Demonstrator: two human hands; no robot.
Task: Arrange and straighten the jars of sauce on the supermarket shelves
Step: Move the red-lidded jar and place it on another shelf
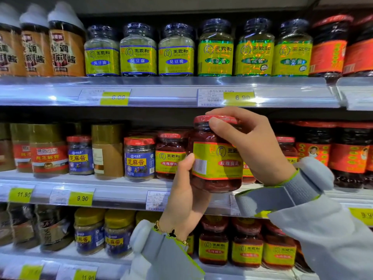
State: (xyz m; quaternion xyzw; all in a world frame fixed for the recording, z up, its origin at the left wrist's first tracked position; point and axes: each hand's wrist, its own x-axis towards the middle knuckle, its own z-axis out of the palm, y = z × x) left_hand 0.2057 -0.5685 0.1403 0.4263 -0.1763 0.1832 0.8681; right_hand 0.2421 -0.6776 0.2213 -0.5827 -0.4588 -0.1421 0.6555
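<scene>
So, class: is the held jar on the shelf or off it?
Off it: the jar is held in front of the shelf by the left hand and right hand.

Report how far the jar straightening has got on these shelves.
Done: the yellow-label jars on the top shelf stand in a neat row, labels forward. In hand: the red-lidded jar is off the shelf, right hand gripping its lid, left hand its base. Left: setting it beside its matching jar; a brown jar faces sideways.
</scene>
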